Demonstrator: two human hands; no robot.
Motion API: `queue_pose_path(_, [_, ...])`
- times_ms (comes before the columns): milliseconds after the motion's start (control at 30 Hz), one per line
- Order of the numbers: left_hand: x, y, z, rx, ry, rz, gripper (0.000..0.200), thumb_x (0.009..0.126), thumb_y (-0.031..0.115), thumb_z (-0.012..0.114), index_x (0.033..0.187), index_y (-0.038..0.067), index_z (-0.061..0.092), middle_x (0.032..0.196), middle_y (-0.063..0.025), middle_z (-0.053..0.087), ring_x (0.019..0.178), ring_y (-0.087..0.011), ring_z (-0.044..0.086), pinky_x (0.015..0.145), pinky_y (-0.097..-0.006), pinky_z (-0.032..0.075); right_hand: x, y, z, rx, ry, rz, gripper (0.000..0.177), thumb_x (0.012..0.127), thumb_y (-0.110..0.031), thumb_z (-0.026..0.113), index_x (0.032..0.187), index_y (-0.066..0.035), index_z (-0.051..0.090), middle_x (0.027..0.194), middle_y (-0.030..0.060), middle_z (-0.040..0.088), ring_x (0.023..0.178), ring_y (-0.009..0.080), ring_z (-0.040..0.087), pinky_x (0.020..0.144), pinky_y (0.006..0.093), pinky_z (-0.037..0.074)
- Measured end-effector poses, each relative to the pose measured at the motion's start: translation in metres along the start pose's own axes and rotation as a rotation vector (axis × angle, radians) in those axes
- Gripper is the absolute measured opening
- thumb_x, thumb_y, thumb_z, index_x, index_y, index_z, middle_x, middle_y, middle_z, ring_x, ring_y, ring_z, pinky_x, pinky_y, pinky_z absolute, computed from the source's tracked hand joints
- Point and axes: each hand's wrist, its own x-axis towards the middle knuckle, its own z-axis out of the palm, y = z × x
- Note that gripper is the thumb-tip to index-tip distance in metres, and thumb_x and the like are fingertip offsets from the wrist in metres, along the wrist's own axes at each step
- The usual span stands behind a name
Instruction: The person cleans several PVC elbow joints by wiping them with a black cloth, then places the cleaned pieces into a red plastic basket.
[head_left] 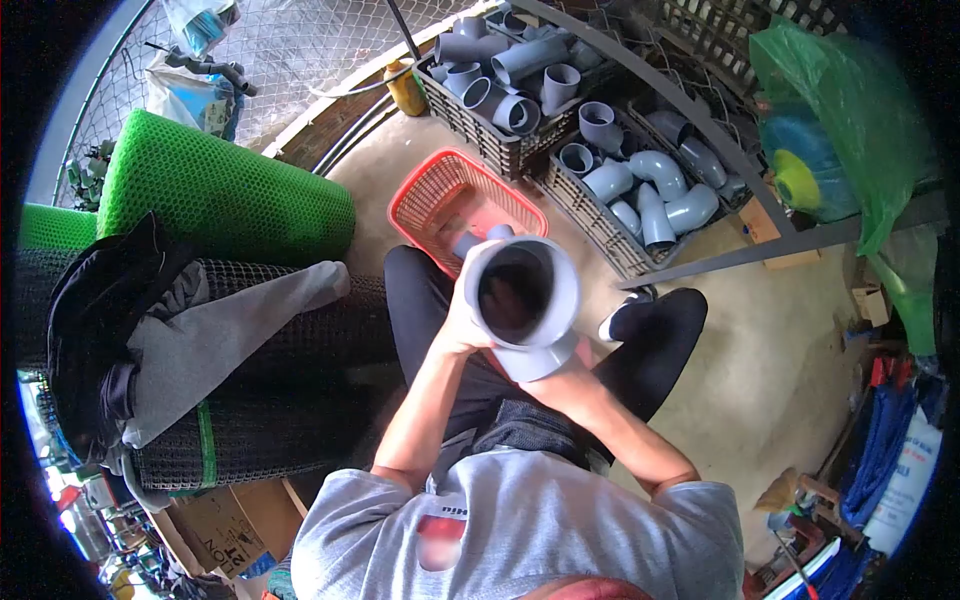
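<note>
A large grey pipe fitting (pixel 548 352) with a wide round opening is held up over the lap, its dark mouth facing the camera. My left hand (pixel 462 322) is wrapped round its left side. At the lower right my right hand (pixel 565 385) grips the fitting near its side branch, and some of its fingers are hidden. Just beyond the fitting, a red plastic basket (pixel 415 205) stands on the floor with a few grey pieces at its near end.
Two dark crates (pixel 500 150) (pixel 600 240) full of grey pipe fittings stand ahead. Green mesh rolls (pixel 230 190) and a dark mesh roll (pixel 270 420) lie at left, with a grey and black garment (pixel 200 340) on top. A metal frame bar (pixel 740 262) crosses at right.
</note>
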Motion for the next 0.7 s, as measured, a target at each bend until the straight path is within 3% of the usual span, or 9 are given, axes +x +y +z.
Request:
queue_pose_path(33, [-0.007,-0.006,-0.007,-0.082,0.102,-0.134,0.122,0.05,0.04,0.103,0.149,0.003,0.043,0.148,-0.0145,0.051,0.138,-0.0284,0.049,0.119,-0.0442,0.034,-0.002,0.007,0.007,-0.076,0.032,-0.162,0.047,0.093,-0.011,0.065,0.138,0.001,0.054,0.143,0.0288,0.052,0.138,0.0388,0.047,0.116,0.0508,0.036])
queue_pose_path(67, [-0.009,0.001,0.0,-0.307,0.088,-0.092,0.115,0.052,0.032,0.102,0.148,0.005,0.046,0.148,-0.0122,0.052,0.137,-0.0285,0.05,0.119,-0.0452,0.036,-0.009,0.004,0.006,-0.055,-0.001,-0.187,0.037,0.095,-0.011,0.064,0.13,0.002,0.059,0.132,0.0284,0.058,0.13,0.0386,0.054,0.11,0.0499,0.04])
queue_pose_path(133, [-0.01,0.005,-0.005,-0.215,0.067,-0.051,0.115,0.052,0.032,0.102,0.148,0.005,0.046,0.148,-0.0123,0.053,0.137,-0.0284,0.05,0.118,-0.0453,0.037,-0.024,-0.005,0.003,-0.025,-0.025,-0.212,0.028,0.096,-0.01,0.063,0.121,0.003,0.064,0.121,0.0279,0.064,0.121,0.0383,0.06,0.103,0.0489,0.045])
queue_pose_path(233, [-0.006,0.01,-0.016,0.035,-0.002,0.099,0.114,0.052,0.034,0.102,0.148,0.004,0.047,0.148,-0.0125,0.053,0.138,-0.0282,0.05,0.118,-0.0456,0.037,-0.048,0.001,0.01,0.737,-0.15,0.308,0.018,0.101,-0.006,0.056,0.112,0.004,0.066,0.093,0.0219,0.07,0.09,0.0346,0.07,0.082,0.0403,0.053])
queue_pose_path(300, [-0.003,0.012,-0.02,0.192,-0.047,0.205,0.114,0.052,0.036,0.101,0.147,0.004,0.048,0.147,-0.0127,0.054,0.139,-0.0281,0.049,0.117,-0.0458,0.038,-0.047,-0.011,0.005,0.703,-0.142,0.338,0.022,0.098,-0.008,0.061,0.116,0.004,0.064,0.104,0.0226,0.069,0.102,0.0354,0.068,0.09,0.0431,0.052])
queue_pose_path(367, [-0.002,0.013,-0.021,0.345,-0.093,0.317,0.114,0.052,0.037,0.101,0.147,0.003,0.048,0.147,-0.0129,0.054,0.139,-0.028,0.049,0.117,-0.0459,0.038,-0.034,-0.006,0.006,-0.024,0.077,-0.218,0.034,0.092,-0.01,0.068,0.123,0.003,0.062,0.121,0.0241,0.065,0.116,0.036,0.063,0.1,0.046,0.049])
queue_pose_path(433, [0.003,0.032,-0.001,0.74,-0.179,0.449,0.119,0.049,0.042,0.102,0.147,0.002,0.047,0.145,-0.0152,0.056,0.138,-0.0283,0.05,0.116,-0.044,0.039,-0.003,-0.014,-0.003,0.113,0.184,-0.053,0.059,0.089,-0.011,0.071,0.143,-0.001,0.05,0.145,0.0235,0.052,0.137,0.0373,0.05,0.116,0.046,0.038])
queue_pose_path(600, [0.007,0.038,0.022,0.327,-0.141,0.203,0.128,0.046,0.04,0.103,0.151,0.001,0.04,0.142,-0.0152,0.056,0.134,-0.0276,0.053,0.116,-0.0416,0.038,-0.008,0.023,0.008,-0.186,0.111,-0.136,0.077,0.095,-0.02,0.067,0.159,-0.006,0.028,0.164,0.0204,0.03,0.154,0.0364,0.025,0.128,0.051,0.013])
queue_pose_path(700, [0.017,0.024,0.015,0.234,-0.129,0.146,0.127,0.048,0.041,0.102,0.151,0.001,0.04,0.145,-0.014,0.052,0.136,-0.0271,0.05,0.117,-0.0407,0.037,0.002,0.019,-0.001,-0.135,0.066,-0.067,0.077,0.096,-0.02,0.065,0.161,-0.006,0.026,0.167,0.0175,0.026,0.156,0.0339,0.021,0.128,0.0484,0.012])
